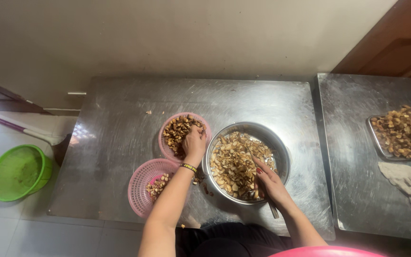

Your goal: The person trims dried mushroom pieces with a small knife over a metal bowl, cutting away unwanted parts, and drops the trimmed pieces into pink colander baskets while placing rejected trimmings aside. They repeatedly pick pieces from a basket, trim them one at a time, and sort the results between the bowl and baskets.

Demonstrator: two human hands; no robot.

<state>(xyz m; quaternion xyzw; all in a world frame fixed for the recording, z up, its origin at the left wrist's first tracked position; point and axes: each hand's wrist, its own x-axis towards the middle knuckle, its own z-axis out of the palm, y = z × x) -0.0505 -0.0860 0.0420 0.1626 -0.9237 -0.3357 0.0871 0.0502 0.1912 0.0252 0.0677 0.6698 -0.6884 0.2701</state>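
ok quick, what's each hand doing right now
Left hand: curled into the nut pieces in the far pink basket; grip can't be told.
Right hand: in the steel bowl, holding a knife.

Single head-worn view, looking steeply down from above the person's own arms, which enter from the bottom edge. Faces a steel table (120, 143) filling the centre, with a pale wall (191, 33) across the top of the frame. Moderately close: whole tabletop fits. A second steel table (357, 190) is cut off at right, tiled floor (5, 223) at lower left.
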